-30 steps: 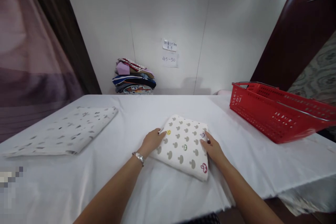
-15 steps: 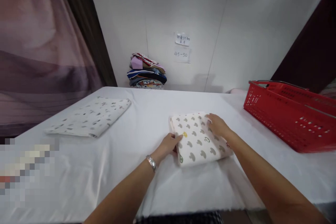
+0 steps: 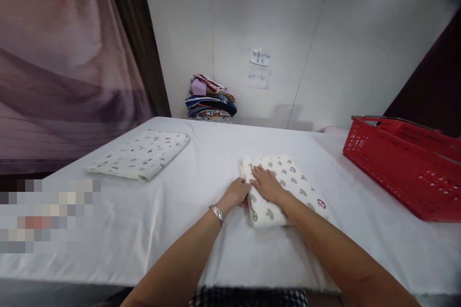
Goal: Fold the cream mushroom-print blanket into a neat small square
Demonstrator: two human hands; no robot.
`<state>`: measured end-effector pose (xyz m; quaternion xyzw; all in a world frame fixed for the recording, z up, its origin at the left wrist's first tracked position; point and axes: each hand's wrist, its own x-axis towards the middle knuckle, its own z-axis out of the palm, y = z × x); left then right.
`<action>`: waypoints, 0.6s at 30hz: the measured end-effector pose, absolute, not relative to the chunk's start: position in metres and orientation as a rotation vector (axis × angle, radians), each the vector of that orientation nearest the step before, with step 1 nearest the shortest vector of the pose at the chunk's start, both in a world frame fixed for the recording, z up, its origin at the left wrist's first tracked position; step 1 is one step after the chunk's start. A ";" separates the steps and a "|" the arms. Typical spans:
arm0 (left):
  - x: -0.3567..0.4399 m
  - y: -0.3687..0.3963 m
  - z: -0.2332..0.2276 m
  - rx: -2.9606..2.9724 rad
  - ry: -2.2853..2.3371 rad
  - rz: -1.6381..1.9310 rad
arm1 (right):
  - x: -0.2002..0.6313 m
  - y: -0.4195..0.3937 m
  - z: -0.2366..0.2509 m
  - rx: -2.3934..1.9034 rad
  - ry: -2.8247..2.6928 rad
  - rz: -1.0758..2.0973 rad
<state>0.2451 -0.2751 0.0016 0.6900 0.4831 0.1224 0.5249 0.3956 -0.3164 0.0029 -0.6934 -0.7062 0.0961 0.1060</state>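
Left of the red basket (image 3: 403, 163), the folded mushroom-print cloth (image 3: 288, 187) runs diagonally; right hand (image 3: 266, 184) lies flat on it, fingers spread, left hand (image 3: 236, 194) curled at its near-left edge.

Lighting is bright, even and diffuse. The white wall (image 3: 288, 24) shows a soft sheen toward its upper right. The white counter (image 3: 201, 153) reflects light without harsh glare; shadows beneath the forearms are faint. Wide-angle distortion bends straight lines near the frame edges. The curtain (image 3: 54, 57) at left appears smeared. A pixelated block (image 3: 46, 216) masks the lower left.
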 end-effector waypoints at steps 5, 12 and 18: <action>0.251 -0.244 0.006 1.835 1.296 0.400 | 0.395 -0.320 0.001 -2.048 -2.079 0.255; 0.283 -0.210 0.006 1.906 1.448 0.490 | 0.394 -0.320 0.002 -2.059 -2.080 0.251; 0.296 -0.196 0.002 1.968 1.505 0.456 | 0.393 -0.318 -0.001 -2.046 -2.071 0.257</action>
